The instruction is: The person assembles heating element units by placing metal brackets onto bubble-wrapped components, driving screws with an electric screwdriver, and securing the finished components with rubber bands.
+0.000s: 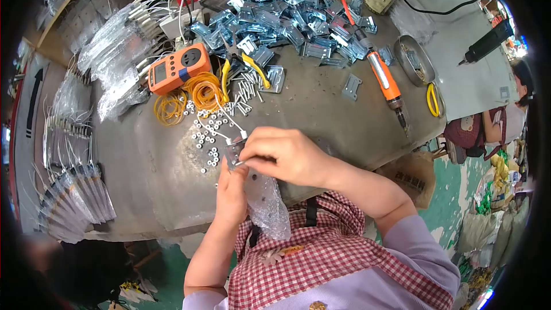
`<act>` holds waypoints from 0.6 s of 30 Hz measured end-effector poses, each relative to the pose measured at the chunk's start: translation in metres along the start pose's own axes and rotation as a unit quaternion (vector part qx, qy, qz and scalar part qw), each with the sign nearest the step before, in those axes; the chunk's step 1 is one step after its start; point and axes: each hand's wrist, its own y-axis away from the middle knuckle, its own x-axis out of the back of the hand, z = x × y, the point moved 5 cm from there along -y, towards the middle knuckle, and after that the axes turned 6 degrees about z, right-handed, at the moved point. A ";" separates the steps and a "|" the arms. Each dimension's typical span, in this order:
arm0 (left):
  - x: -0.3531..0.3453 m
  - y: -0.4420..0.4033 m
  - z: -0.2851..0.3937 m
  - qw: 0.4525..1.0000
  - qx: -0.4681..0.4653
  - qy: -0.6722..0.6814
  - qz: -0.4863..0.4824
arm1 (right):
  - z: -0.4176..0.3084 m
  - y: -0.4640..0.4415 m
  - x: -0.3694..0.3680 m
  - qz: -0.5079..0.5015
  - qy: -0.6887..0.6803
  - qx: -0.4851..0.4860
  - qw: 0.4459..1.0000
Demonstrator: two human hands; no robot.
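Note:
My left hand is closed around the lower end of a small metal bracket, just above the table's front edge. Fingers of my right hand pinch at the same bracket from the right; what lies between their tips is hidden. Two white wires with white connectors come out at the bracket's top. Below the hands hangs a flat piece in bubble wrap, apparently joined to the bracket. Small white spacers lie scattered just beyond my left hand, with several screws farther back.
A pile of shiny metal brackets covers the back. Nearby are an orange meter, yellow-handled pliers and rubber bands. An orange electric screwdriver and an oval tin lie right; wrapped pieces line the left.

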 end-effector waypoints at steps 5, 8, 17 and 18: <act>-0.009 0.004 0.002 0.991 -0.005 -0.117 -0.058 | -0.014 0.009 0.001 -0.002 0.096 0.040 0.995; -0.019 0.003 0.001 0.983 0.007 -0.131 -0.126 | -0.017 0.012 0.010 0.037 0.058 -0.029 0.997; -0.088 -0.026 0.039 0.890 -0.202 -0.371 -0.173 | 0.019 0.051 0.027 0.125 0.103 0.033 0.986; -0.098 -0.033 0.045 0.877 -0.198 -0.397 -0.183 | 0.029 0.058 0.040 0.154 0.077 -0.001 0.985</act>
